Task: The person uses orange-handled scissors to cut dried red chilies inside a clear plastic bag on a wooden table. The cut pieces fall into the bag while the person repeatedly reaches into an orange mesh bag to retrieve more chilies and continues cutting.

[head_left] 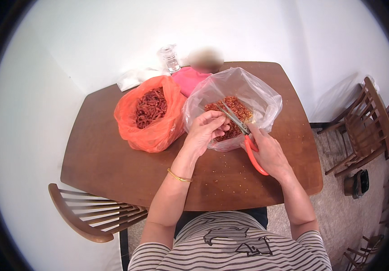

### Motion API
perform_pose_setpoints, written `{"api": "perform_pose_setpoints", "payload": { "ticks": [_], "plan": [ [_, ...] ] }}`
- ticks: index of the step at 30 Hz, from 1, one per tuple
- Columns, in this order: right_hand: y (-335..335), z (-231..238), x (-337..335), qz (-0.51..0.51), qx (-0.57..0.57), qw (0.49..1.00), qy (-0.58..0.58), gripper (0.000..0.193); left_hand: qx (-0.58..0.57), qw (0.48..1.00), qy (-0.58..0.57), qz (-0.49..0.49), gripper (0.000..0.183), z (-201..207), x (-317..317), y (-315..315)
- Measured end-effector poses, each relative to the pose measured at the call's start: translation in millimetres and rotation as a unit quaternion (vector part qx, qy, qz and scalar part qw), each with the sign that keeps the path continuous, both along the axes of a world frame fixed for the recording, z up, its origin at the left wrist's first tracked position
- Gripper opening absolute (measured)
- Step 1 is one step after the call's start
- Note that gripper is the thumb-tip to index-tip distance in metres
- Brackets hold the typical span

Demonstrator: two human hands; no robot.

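My right hand (270, 151) grips a pair of scissors (251, 153) with red handles, its blades pointing up and left over a clear plastic bag (266, 100). Inside that bag lies a heap of cut red chili (236, 105) with pale seeds. Close to the blades, the fingers of my left hand (203, 131) are pinched together over the bag's near side; anything between them is too small to make out. To the left stands an open orange-red bag (126, 115) full of whole dried red chilies (151, 108).
The brown wooden table (126, 174) has bits scattered near its front edge. Behind the bags are a pink item (187, 79), a blurred rounded shape (205, 59) and a clear glass (170, 58). Wooden chairs stand at front left (83, 217) and right (368, 119); a small bin (356, 184) is on the floor.
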State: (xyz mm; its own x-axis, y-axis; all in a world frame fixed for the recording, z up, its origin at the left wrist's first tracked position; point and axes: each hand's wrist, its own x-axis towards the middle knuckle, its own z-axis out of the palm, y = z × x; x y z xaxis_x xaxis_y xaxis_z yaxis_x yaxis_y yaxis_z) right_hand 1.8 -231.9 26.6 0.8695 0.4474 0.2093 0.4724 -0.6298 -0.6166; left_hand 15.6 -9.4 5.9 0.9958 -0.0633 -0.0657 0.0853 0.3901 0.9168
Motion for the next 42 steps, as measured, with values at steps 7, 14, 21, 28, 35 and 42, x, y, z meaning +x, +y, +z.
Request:
{"api": "perform_pose_setpoints", "payload": {
  "ticks": [7,14,21,28,35,42],
  "plan": [
    [0.9,-2.0,-0.8,0.013,-0.002,1.0,-0.011,0.048,0.003,1.0,0.0,-0.022,0.016,-2.6,0.2,0.8],
    [0.5,6.1,0.9,0.027,-0.026,0.999,0.033,0.041,0.027,0.999,0.031,-0.007,0.018,-4.3,2.5,3.3],
    [-0.6,2.5,-0.4,0.006,0.008,1.0,0.011,0.043,-0.001,1.0,0.022,0.006,0.016,0.1,0.0,2.3],
    [1.4,-2.3,-1.4,0.013,-0.003,1.0,-0.014,0.045,0.0,0.999,0.025,-0.021,0.015,-3.2,0.7,2.1],
    [1.9,0.9,-1.6,0.016,-0.018,1.0,-0.001,0.042,0.008,0.999,0.049,0.003,0.014,-3.4,0.3,0.0],
    [1.3,9.9,-0.4,0.018,-0.021,0.998,0.056,0.043,-0.007,0.998,0.054,0.01,0.014,-3.5,0.9,1.9]
  ]
}}
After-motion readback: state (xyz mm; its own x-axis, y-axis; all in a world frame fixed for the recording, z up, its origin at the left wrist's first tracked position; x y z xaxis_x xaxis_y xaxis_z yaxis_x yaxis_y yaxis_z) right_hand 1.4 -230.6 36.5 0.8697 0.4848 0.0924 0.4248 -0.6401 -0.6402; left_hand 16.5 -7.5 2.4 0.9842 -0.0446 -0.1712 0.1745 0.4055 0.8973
